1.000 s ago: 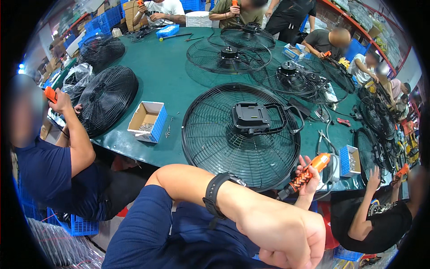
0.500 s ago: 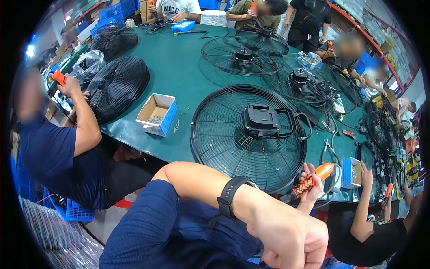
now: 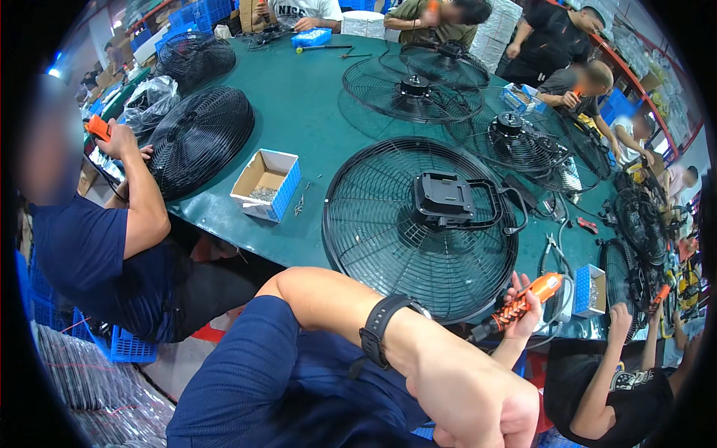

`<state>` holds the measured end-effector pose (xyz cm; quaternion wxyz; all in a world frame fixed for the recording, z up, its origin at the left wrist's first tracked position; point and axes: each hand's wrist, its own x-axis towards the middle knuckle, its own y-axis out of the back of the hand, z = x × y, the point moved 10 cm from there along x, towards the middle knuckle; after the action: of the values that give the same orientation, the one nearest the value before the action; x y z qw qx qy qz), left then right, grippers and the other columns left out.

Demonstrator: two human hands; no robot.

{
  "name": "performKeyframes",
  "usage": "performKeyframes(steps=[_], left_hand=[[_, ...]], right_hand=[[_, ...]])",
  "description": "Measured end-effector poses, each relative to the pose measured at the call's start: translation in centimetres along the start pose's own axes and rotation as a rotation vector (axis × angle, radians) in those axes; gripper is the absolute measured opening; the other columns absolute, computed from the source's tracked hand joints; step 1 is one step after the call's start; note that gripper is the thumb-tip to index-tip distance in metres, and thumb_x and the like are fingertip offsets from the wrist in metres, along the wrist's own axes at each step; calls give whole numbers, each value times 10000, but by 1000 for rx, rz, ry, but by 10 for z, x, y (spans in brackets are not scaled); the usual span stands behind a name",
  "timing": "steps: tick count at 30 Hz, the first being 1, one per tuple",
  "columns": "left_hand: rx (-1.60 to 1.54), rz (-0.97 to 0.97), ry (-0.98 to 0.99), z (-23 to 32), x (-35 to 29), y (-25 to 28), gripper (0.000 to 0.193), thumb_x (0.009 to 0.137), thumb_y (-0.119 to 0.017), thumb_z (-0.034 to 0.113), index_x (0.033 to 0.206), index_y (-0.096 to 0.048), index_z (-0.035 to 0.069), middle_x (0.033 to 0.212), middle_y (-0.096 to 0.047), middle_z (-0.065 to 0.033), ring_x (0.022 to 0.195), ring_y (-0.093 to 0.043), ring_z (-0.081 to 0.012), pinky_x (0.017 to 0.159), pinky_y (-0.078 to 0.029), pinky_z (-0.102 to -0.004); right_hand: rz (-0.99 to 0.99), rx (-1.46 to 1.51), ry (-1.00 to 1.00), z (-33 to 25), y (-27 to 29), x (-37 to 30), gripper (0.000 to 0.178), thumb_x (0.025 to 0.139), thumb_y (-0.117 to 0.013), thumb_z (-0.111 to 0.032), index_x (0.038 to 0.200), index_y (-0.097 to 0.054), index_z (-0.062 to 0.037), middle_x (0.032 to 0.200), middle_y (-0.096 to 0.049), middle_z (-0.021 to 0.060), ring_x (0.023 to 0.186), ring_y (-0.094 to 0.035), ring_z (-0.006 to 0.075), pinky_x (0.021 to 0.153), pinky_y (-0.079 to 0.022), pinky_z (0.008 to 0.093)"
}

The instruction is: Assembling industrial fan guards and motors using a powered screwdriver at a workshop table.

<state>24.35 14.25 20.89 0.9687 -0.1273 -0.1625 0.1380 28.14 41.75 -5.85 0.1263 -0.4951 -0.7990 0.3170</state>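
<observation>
My left hand [image 3: 478,396], below a black wristwatch [image 3: 385,328], is close at the lower edge with its fingers curled; the back of the hand hides what is inside. My right hand [image 3: 526,317] holds an orange electric screwdriver [image 3: 544,287], its dark tip slanting down to the left. Just beyond the hands, a large round black fan guard [image 3: 366,246] lies on the green table [image 3: 291,97]. On it sit a black box-shaped housing [image 3: 446,198] and a curved black bracket [image 3: 493,201]. The screwdriver is beside the guard's near right rim.
An open box of small screws [image 3: 280,183] stands left of the guard, with loose screws [image 3: 301,203] beside it. To the right are pliers [image 3: 550,250], a cable and another blue screw box [image 3: 590,291]. More fan guards [image 3: 414,104] lie farther back. Co-workers surround the table, one close on the left [image 3: 97,246].
The view has shifted slightly, so the table's things sit a little differently in it. Both my hands keep nearly the same pose. The co-worker at the right has lowered a hand.
</observation>
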Motion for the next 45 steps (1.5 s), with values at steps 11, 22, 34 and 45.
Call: performKeyframes(steps=[11,22,34,45], left_hand=[[-511,587,-233,-26,-55,78,197,920,-548,170,936,-503,-21,606,-393,33,484,-340,-39,418,-238,-215],[-681,1014,-307,-48,-106,142,175,955,-412,142,801,-433,60,564,-282,65,425,-253,-27,340,-190,-169],[-392,942,-303,-33,-92,129,207,907,-560,206,836,-477,31,654,-392,5,497,-278,-50,408,-197,-195],[-483,758,-174,-36,-60,90,161,902,-538,142,870,-494,-9,688,-423,-22,537,-316,-66,466,-237,-218]], right_hand=[[-3,22,-22,5,-2,3,549,796,-525,-153,1274,-376,72,1226,-508,262,768,-613,228,661,-522,310],[-7,62,-13,1,2,1,541,811,-509,-135,1287,-355,70,1235,-490,278,773,-622,258,671,-531,339],[4,71,-26,0,3,1,530,802,-500,-118,1278,-351,62,1241,-484,275,785,-627,263,681,-534,340],[-9,56,-38,3,2,-1,527,807,-505,-130,1279,-358,53,1223,-512,247,785,-642,253,687,-539,330]])
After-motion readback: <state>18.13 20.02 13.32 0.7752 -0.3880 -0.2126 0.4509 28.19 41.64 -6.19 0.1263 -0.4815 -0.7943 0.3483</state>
